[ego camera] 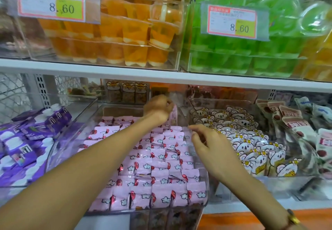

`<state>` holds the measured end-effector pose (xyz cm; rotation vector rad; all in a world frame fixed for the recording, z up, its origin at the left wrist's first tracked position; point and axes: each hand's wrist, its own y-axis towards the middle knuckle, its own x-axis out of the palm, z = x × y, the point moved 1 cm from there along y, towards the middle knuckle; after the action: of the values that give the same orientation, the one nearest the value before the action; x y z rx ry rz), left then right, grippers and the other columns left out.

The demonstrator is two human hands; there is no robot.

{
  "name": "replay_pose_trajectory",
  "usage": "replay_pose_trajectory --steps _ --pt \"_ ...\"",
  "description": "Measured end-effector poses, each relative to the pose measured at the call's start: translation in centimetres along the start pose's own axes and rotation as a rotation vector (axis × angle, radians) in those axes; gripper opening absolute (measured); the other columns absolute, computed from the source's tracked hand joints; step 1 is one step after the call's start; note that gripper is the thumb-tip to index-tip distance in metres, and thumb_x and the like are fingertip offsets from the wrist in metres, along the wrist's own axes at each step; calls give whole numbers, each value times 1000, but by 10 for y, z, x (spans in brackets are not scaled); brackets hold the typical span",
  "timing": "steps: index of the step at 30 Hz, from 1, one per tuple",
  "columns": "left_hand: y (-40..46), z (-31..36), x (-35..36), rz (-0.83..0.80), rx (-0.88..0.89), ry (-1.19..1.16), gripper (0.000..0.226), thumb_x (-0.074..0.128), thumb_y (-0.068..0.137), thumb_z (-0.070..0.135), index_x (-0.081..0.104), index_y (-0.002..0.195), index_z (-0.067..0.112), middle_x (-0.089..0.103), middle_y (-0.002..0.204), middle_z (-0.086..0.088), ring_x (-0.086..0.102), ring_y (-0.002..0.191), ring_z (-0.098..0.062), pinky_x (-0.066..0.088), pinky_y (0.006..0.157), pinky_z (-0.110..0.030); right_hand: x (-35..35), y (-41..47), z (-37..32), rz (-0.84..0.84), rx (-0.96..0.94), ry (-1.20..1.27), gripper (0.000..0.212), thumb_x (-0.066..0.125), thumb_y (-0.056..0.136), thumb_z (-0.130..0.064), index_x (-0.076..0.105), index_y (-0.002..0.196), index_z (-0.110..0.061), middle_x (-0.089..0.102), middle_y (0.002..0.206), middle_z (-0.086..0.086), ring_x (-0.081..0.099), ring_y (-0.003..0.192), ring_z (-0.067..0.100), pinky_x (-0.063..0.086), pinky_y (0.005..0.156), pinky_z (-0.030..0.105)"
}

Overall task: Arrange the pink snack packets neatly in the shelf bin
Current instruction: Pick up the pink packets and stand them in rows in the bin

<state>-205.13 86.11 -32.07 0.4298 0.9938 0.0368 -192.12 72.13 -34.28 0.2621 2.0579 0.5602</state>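
Note:
Several pink snack packets (158, 161) with cloud prints lie in overlapping rows inside a clear plastic shelf bin (204, 193) on the lower shelf. My left hand (158, 107) reaches over the back of the bin, its fingers closed on one pink packet (173, 115) held upright near the back right corner. My right hand (208, 143) hovers over the bin's right wall, fingers spread and loosely curled, holding nothing that I can see.
A bin of purple cartons (27, 140) sits to the left and a bin of koala-print packets (251, 140) to the right. More packets (296, 125) lie far right. The upper shelf (107, 71) holds orange jelly cups (116, 32) and green jelly cups (242, 53).

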Motion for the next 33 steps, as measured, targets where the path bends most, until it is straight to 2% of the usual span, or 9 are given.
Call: replay_pose_trajectory --steps 4,8,12,16,18,23,25,28,33 --pt "-15 -5 -19 223 -40 -272 23 36 101 37 55 101 25 59 86 4 56 65 -14 41 54 -25 -4 5 -5 -10 30 13 28 50 92 -27 54 120 -22 59 79 -14 56 68 7 47 65 29" --pt "-26 -11 -45 437 -158 -542 24 41 101 26 57 92 11 66 90 -7 62 74 -23 50 62 -31 -11 28 -9 -1 72 27 38 63 86 -27 54 121 -16 64 107 2 60 86 14 46 78 28" --pt "-39 -15 -55 380 -387 -902 17 46 99 17 61 102 10 66 102 -11 65 88 -25 55 71 -30 -17 51 -26 -148 78 294 70 76 75 -40 43 134 -21 53 129 -3 51 116 14 45 98 35" --pt "-57 -12 -60 195 -553 -1250 15 50 95 7 60 105 2 66 99 -16 65 66 -14 55 47 -20 -11 54 -41 -174 -4 569 52 75 79 -18 54 126 -21 63 120 1 65 97 9 54 76 22" --pt "-64 -16 -65 120 -508 -1185 12 50 96 11 60 100 9 66 105 -13 65 71 -11 57 53 -20 -10 52 -41 -152 89 666 39 73 80 -14 62 118 -12 68 108 5 69 81 9 54 64 18" --pt "-79 -23 -74 -178 16 -692 28 45 99 22 53 124 29 58 126 5 60 100 -9 55 78 -24 -20 47 -31 -250 621 1268 25 71 79 -15 66 96 3 73 84 19 73 73 23 53 47 16" --pt "-82 -24 -74 -229 156 -577 39 55 94 15 51 130 29 58 128 5 58 110 -12 50 91 -28 -22 44 -29 -287 654 1345 24 70 80 -14 66 97 2 73 83 18 73 71 24 53 46 17" --pt "-79 -26 -75 -89 296 -341 43 67 87 21 56 128 25 61 122 8 56 110 -9 48 94 -31 -23 41 -27 -365 641 1362 35 67 81 -24 62 105 1 72 90 21 72 66 23 53 45 18" --pt "-72 -25 -71 -248 169 -458 36 58 90 38 61 119 18 66 115 2 61 103 -10 50 89 -32 -28 44 -17 -301 591 1278 62 31 95 -58 63 103 -4 74 83 14 70 57 17 50 41 19"
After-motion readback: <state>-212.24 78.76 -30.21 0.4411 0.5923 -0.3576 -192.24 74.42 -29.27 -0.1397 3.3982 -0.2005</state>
